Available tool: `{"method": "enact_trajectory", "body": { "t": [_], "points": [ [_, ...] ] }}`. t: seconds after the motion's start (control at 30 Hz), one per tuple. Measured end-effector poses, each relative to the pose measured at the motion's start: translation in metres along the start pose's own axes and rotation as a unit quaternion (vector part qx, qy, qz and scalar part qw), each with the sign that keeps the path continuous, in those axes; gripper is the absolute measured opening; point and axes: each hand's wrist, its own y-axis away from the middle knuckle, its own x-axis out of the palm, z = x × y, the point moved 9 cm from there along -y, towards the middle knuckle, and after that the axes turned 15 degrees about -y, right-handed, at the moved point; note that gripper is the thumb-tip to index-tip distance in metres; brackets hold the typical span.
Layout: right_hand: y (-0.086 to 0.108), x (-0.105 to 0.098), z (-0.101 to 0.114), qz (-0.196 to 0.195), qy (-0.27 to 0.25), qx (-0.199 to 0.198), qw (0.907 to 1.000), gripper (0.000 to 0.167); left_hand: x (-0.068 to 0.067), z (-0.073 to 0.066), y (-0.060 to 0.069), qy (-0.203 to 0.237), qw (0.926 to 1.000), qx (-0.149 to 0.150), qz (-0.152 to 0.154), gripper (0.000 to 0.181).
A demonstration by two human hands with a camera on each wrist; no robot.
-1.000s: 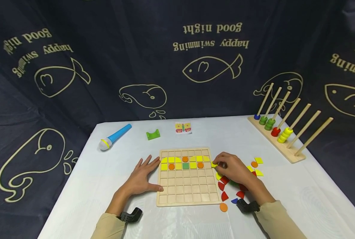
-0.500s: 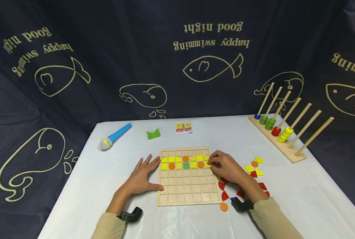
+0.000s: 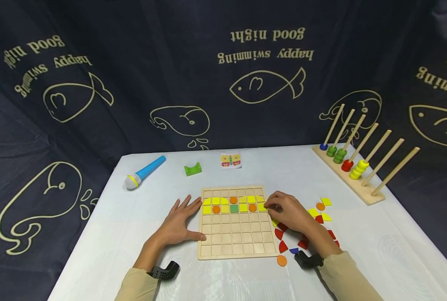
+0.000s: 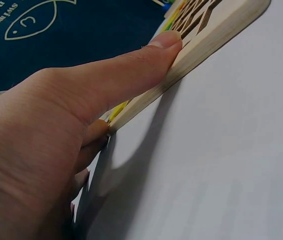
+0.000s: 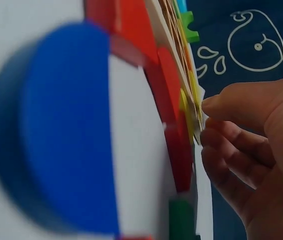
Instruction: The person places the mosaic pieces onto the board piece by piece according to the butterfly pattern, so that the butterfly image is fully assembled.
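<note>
A square wooden grid board (image 3: 237, 238) lies flat on the table, with yellow, orange and green pieces in its second and third rows. My left hand (image 3: 181, 221) rests spread along the board's left side, its thumb (image 4: 151, 57) on the rim. At the right edge is my right hand (image 3: 289, 211), fingers bent, beside a yellow square piece (image 3: 261, 207) in the third row's last cell. In the right wrist view, thumb and fingertips lie close to the board edge with nothing visible between them; whether they touch the piece is unclear.
Loose red pieces (image 3: 283, 247), a blue half-round (image 3: 294, 251) and an orange disc (image 3: 281, 261) lie right of the board. Behind it are a butterfly card (image 3: 231, 161), a green block (image 3: 192, 169) and a toy microphone (image 3: 145, 172). A peg bead rack (image 3: 349, 179) stands back right.
My right hand has carried a yellow square piece left into the third row's last cell, then drawn back slightly to the right. The left hand stays in place.
</note>
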Motion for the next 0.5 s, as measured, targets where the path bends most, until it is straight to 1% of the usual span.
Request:
{"method": "enact_trajectory", "body": {
  "t": [0.17,0.33,0.5],
  "points": [
    [0.006,-0.007,-0.004,0.003,0.002,-0.005,1.0000,0.013,0.001,0.001,0.000,0.000,1.0000,-0.001,0.002,0.115],
    [0.014,-0.008,-0.010,0.024,-0.001,0.010,0.9997,0.015,0.001,0.002,0.001,-0.004,1.0000,-0.001,-0.002,0.116],
    [0.022,-0.007,-0.013,0.046,-0.001,0.009,0.9989,0.017,0.000,0.001,0.001,0.000,1.0000,0.000,-0.003,0.116]
  ]
}}
